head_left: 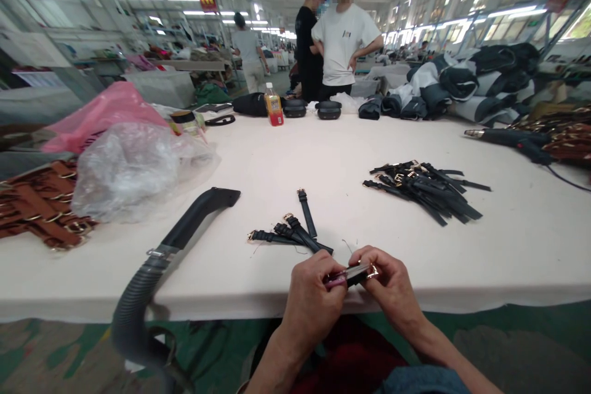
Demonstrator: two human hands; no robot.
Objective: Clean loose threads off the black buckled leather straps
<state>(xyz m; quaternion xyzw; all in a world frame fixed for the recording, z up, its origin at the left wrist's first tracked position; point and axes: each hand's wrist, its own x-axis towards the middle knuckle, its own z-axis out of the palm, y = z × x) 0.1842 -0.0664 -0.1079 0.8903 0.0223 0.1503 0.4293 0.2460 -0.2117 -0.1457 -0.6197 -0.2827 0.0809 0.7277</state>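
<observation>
At the near edge of the white table (286,160) both my hands pinch one short black strap (357,273) with a gold buckle. My left hand (316,292) also grips a small pink tool against the strap's left end. My right hand (388,280) holds the buckle end. Just beyond my hands lie a few black straps (295,233) with gold buckles. A larger pile of black straps (425,188) sits further right.
A black vacuum hose with nozzle (184,228) lies on the left. Clear and pink plastic bags (129,160), brown straps (41,203), an orange drink bottle (274,106), black cases and folded fabric (462,89) ring the table. Two people (341,31) stand at the far side.
</observation>
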